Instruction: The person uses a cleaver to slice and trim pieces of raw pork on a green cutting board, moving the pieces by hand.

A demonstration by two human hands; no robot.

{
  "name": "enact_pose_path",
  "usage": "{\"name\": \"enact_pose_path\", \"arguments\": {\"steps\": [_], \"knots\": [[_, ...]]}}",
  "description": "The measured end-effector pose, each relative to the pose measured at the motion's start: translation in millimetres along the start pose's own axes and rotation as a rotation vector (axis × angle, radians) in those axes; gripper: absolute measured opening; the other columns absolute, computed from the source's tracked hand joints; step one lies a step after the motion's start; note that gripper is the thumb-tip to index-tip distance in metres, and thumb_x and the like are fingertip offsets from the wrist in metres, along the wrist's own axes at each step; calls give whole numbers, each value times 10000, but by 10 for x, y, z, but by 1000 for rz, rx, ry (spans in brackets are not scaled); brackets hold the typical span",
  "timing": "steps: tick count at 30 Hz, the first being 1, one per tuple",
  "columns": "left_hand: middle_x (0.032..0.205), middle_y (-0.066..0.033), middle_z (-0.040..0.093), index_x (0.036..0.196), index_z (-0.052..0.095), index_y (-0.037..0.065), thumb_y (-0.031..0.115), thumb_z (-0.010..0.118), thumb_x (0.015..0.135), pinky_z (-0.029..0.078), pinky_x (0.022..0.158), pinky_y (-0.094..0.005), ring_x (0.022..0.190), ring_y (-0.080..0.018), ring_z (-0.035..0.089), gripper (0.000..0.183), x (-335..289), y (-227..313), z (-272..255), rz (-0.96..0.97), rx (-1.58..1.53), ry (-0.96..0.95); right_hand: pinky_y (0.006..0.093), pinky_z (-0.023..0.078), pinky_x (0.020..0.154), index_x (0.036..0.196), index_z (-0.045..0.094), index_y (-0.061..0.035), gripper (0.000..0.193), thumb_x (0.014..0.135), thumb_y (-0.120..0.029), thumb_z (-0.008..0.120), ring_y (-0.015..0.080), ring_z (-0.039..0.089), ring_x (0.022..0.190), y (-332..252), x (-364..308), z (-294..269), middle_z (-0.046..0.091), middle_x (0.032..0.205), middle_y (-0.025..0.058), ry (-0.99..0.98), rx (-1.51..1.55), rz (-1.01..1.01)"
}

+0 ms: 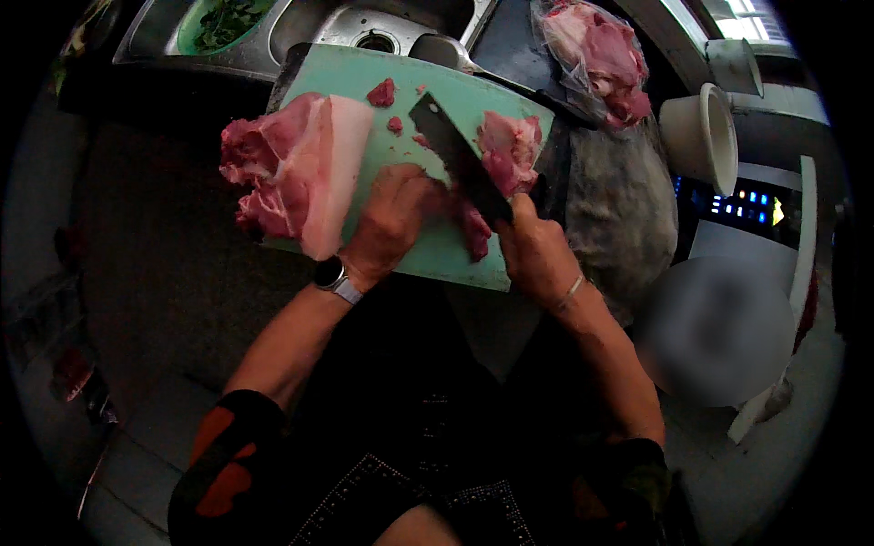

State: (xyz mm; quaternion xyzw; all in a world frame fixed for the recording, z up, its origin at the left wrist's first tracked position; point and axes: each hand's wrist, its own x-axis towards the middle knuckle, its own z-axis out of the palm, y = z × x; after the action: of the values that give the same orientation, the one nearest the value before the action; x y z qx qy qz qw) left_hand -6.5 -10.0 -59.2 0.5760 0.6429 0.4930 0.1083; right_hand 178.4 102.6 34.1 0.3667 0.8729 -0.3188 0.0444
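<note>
Right hand [539, 247] holds cleaver [460, 156]; panel [745, 206] illegible

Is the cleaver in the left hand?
No, the right hand grips the cleaver, its blade over the green board.

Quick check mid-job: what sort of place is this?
Most likely a kitchen, though whether home or commercial I can't tell. A metal sink lies beyond a green cutting board bearing raw meat, and the right hand holds a dark-bladed knife.
</note>
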Motion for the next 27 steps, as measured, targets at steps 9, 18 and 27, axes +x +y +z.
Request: {"name": "enact_pose_path", "arguments": {"steps": [9,18,27], "knots": [[1159,-187,582,1119,614,-18,-80,620,770,494,912,-422,1069,-364,576,355,-198,-17,-51,-22,20,-142,574,483,607,970,391,-33,213,878,-97,572,474,627,695,-102,-349,25,614,697,276,-130,-170,96],[1116,-208,595,1070,625,-21,-50,553,746,468,953,-450,1071,-395,562,333,-249,-198,95,-31,110,-177,568,488,685,996,388,-4,175,846,-16,479,499,627,778,-119,-167,328,632,785,300,-286,-51,187],[1055,-161,616,1072,637,14,-13,616,793,498,875,-421,996,-366,591,281,-181,-112,47,18,20,-147,596,470,703,1015,384,2,177,862,-27,469,521,618,805,-231,9,217,625,790,323,-223,-111,161]]}}
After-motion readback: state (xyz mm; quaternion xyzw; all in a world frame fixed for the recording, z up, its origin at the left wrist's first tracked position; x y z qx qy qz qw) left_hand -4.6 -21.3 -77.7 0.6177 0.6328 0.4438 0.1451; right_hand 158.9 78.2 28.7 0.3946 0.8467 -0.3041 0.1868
